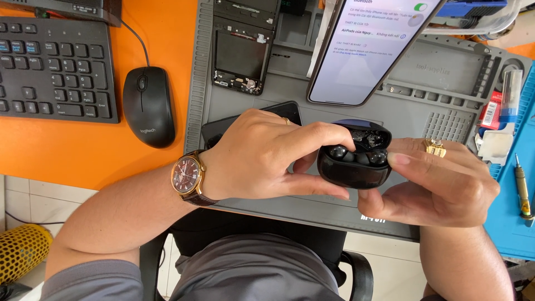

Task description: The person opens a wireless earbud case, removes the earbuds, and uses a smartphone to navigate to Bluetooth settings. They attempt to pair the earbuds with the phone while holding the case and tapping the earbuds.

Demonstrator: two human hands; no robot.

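Closest to you, your left hand (262,156) and right hand (440,184) together cradle a small black earbud case (352,170), lid open, held in the air just above the near edge of the grey work mat (312,206). Both hands are closed around it: the left thumb sits under its base, and the right forefinger lies along its front rim. It looks light, rigid and glossy, so probably slippery; keep your hold on the body, not the hinged lid, which seems the weakest part. The two earbuds (356,155) sit loose in their wells, though glare blurs them. Farther off lie a lit phone (362,50), a stripped phone frame (241,53), and a mouse (148,106).
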